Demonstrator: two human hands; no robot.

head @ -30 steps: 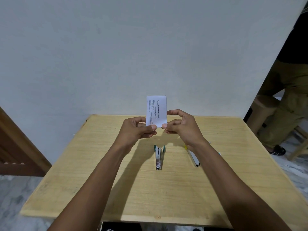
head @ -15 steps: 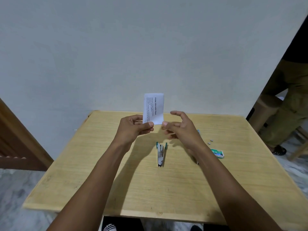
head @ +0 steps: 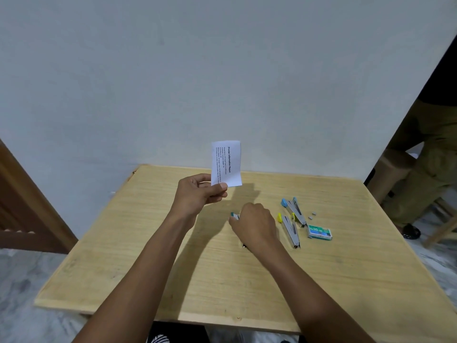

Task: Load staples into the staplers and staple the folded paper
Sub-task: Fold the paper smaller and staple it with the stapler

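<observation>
Your left hand (head: 197, 194): grip pinches the folded paper (head: 226, 163) upright, above the surface (head: 148, 243), far left of the staple box (head: 319, 232). Your right hand (head: 254, 225) covers the green stapler (head: 234, 215), left of the box (fingers hidden, can't tell that grip). Yellow stapler (head: 290, 230) and blue stapler (head: 294, 211) lie just left of the box.

In left hand (head: 197, 196), upright folded paper (head: 226, 163) — right hand (head: 254, 226) over green stapler (head: 235, 216)

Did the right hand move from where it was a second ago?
Yes. The right hand let go of the paper and came down onto the green stapler lying on the table.
</observation>
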